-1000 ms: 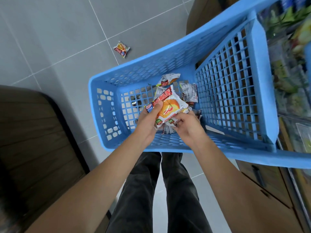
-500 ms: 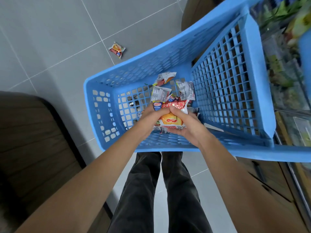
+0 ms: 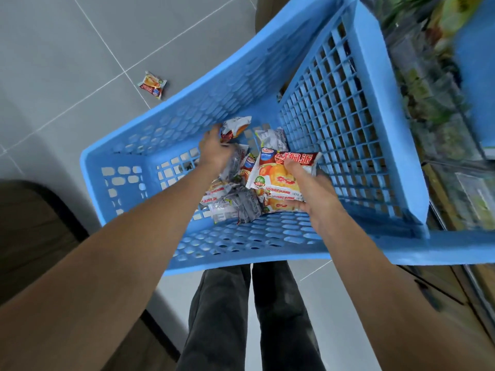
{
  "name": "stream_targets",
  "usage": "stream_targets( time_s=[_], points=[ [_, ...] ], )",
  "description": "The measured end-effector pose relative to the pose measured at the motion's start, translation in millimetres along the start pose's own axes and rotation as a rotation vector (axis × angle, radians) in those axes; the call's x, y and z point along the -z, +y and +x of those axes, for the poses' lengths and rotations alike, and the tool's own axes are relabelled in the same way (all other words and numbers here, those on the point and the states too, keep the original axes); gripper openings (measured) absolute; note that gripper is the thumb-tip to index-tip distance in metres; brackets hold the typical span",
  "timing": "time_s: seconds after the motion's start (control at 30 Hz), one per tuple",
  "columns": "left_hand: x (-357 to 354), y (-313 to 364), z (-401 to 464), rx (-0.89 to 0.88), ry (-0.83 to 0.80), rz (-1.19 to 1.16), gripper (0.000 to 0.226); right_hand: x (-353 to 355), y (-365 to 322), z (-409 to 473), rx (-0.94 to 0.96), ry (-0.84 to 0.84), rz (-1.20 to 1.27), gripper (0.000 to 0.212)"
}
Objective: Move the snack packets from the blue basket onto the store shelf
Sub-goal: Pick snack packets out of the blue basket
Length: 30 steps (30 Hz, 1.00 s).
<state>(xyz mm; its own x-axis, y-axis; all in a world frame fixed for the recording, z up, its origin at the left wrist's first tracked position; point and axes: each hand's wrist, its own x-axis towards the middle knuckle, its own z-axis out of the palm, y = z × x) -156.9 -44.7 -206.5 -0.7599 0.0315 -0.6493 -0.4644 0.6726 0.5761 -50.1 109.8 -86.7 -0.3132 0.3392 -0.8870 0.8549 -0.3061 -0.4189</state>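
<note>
Packets (image 3: 233,202) sit at the blue basket (image 3: 171,135) floor's near end; your right hand (image 3: 308,188) clamps an orange stack (image 3: 278,180) (freeing the other), left hand (image 3: 214,151) closing on a far-wall packet (image 3: 235,127).

We see the two hands, which a second ago gripped one orange-and-red snack packet together, now parted. The left hand (image 3: 214,151) has let go and reached further into the blue perforated plastic basket (image 3: 241,245), its fingers now at a small silver-and-red packet (image 3: 235,128) by the far wall. The right hand (image 3: 312,188) alone now grips the stack of orange-and-red foil snack packets (image 3: 278,180), thumb on top, shifted toward the grid side wall. With the hands apart, a loose heap of silver wrapped packets (image 3: 235,204) on the basket floor has come into sight. Our view has drawn closer to the basket, which now fills more of the frame
</note>
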Motion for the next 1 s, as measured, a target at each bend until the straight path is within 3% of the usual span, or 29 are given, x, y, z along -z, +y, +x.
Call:
stream_targets(
  time_s=[0.13,0.27,0.4,0.5,0.77,1.0],
  points=[
    [-16,-9,23,0.003,0.021,-0.048,0.062,-1,1,9,0.006,0.005,-0.020,0.026],
    [-23,-3,35,-0.070,0.082,0.039,0.030,-3,0,11,-0.004,0.006,-0.020,0.040],
    [-21,8,35,-0.141,0.033,0.131,0.004,-4,0,4,0.040,0.014,0.016,0.029],
    [-18,16,19,-0.202,0.067,0.044,0.017,-4,4,-6,0.064,0.006,0.079,0.026],
    [41,26,-98,-0.273,0.142,-0.250,0.025,12,18,-71,0.223,-0.096,0.267,0.017],
    [79,68,-243,-0.367,-0.096,-0.211,0.012,72,52,-155,0.378,-0.242,0.357,0.013]
  ],
)
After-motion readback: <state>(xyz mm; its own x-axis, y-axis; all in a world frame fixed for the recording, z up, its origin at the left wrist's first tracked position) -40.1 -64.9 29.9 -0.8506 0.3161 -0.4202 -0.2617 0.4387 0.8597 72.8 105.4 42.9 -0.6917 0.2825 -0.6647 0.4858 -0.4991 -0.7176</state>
